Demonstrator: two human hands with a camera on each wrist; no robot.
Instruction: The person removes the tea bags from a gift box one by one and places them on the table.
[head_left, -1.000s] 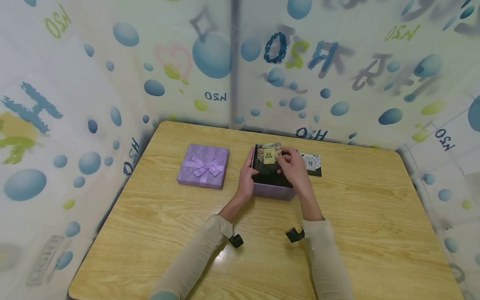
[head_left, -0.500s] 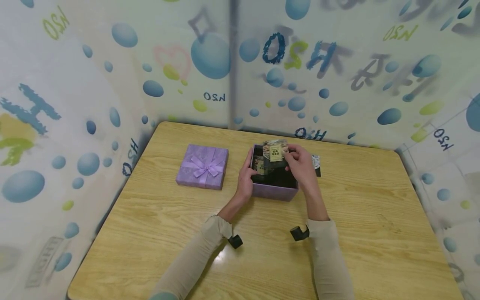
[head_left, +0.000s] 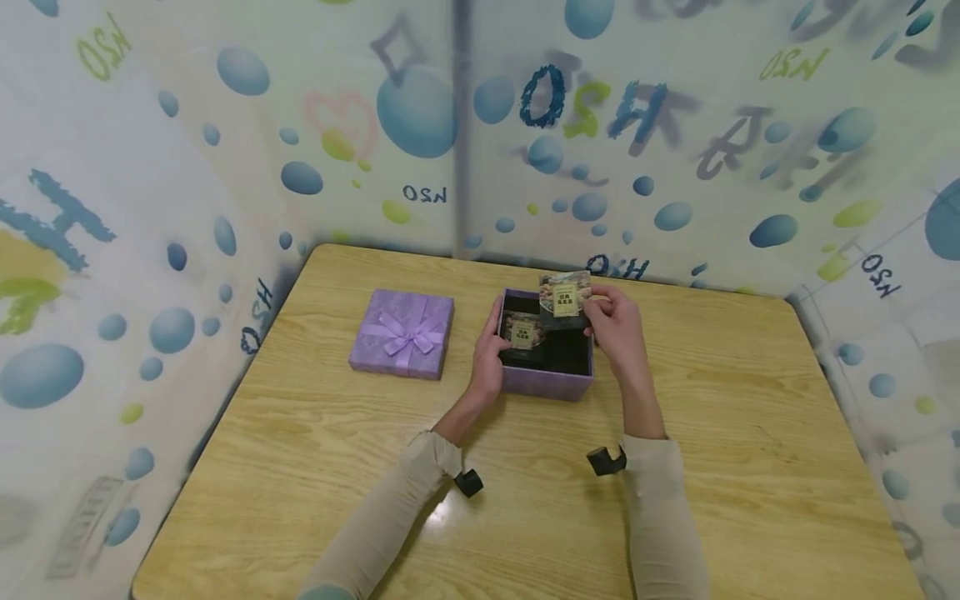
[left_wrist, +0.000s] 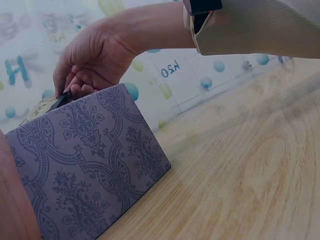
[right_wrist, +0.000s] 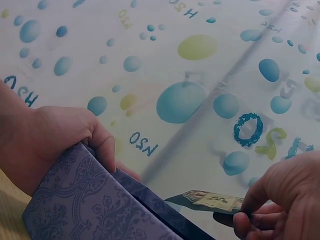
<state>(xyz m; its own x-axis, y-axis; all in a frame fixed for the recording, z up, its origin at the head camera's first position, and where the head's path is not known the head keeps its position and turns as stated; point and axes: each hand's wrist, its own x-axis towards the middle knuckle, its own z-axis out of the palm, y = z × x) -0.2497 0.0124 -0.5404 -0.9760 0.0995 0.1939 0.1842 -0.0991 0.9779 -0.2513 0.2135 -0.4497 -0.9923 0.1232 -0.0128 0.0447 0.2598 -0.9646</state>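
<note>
An open purple patterned gift box (head_left: 546, 384) with a black inside stands on the table. My left hand (head_left: 487, 364) grips its left wall, thumb over the rim; the right wrist view shows this hand (right_wrist: 65, 140) bent over the edge. Between thumb and fingers, my right hand (head_left: 618, 327) pinches a flat black packet (head_left: 566, 300) with a food picture and a yellow label. That packet is above the box's far right part. A similar packet (head_left: 522, 330) lies inside at the left, near my left thumb. In the left wrist view, the box wall (left_wrist: 90, 160) hides most of the held packet.
To the left lies the purple lid (head_left: 402, 333) with a ribbon bow. The wooden table (head_left: 360, 467) has its far edge close behind the box. A printed curtain-like wall (head_left: 420, 200) rises behind it.
My right hand has lifted the packet and moved it rightward, uncovering the similar packet inside the box. The card-like item right of the box is now hidden behind my right hand. My left hand stays put.
</note>
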